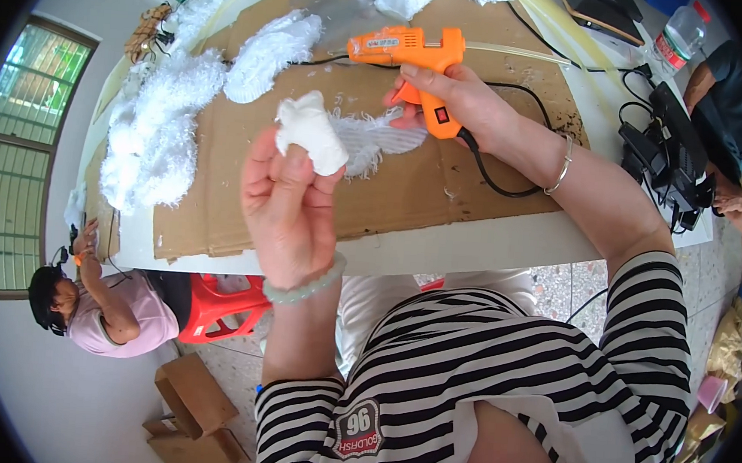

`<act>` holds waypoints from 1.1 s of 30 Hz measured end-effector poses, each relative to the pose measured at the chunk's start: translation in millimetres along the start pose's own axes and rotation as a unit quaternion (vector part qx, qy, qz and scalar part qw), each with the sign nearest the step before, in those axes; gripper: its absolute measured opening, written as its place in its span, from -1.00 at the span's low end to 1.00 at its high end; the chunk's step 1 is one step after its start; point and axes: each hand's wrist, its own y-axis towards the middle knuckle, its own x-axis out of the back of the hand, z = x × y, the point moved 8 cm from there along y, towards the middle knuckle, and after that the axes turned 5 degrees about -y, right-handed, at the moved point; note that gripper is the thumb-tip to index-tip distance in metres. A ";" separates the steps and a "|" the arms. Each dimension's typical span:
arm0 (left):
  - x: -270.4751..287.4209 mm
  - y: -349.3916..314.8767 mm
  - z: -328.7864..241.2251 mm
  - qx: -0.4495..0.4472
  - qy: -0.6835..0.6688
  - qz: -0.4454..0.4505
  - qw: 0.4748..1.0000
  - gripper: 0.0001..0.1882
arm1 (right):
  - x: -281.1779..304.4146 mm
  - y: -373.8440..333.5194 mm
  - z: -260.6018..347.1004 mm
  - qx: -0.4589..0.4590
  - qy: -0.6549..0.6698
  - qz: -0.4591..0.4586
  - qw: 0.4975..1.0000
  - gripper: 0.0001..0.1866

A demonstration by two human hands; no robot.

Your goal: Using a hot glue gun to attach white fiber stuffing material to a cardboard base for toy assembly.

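Observation:
My left hand [292, 196] pinches a small white moulded piece [312, 131] with a knobbly outline; its exact kind I cannot make out. In my right hand [474, 110] is an orange glue gun [410, 47], its nozzle pointing left and a clear glue stick [521, 53] running out of its back. My fingers wrap its handle by the trigger. Below the gun, a white fringed, feathery piece [377, 142] lies on the brown cardboard [219, 182], partly behind my left hand. Another white feathery wing-shaped piece [273, 55] rests farther left.
Fluffy white material [150, 134] is heaped along the table's left side. A black cord [511, 190] trails from the gun over the cardboard. Black devices with cables [669, 153] and a plastic bottle [681, 36] stand at the right. One person [116, 313] sits at the left; another is at the right.

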 end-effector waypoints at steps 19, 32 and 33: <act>-141.7 -66.6 -3.5 0.131 -0.045 0.233 0.963 -0.87 | 1.8 -3.0 -1.7 -0.021 -0.030 0.010 0.999 -0.69; -180.2 -59.1 -43.7 0.054 -0.184 0.454 0.870 -0.76 | -14.1 2.6 -3.4 -0.005 -0.012 0.037 0.999 -0.72; -175.4 -60.3 -45.7 0.049 -0.178 0.445 0.876 -0.76 | -12.7 1.7 -2.1 -0.014 -0.022 0.019 0.999 -0.72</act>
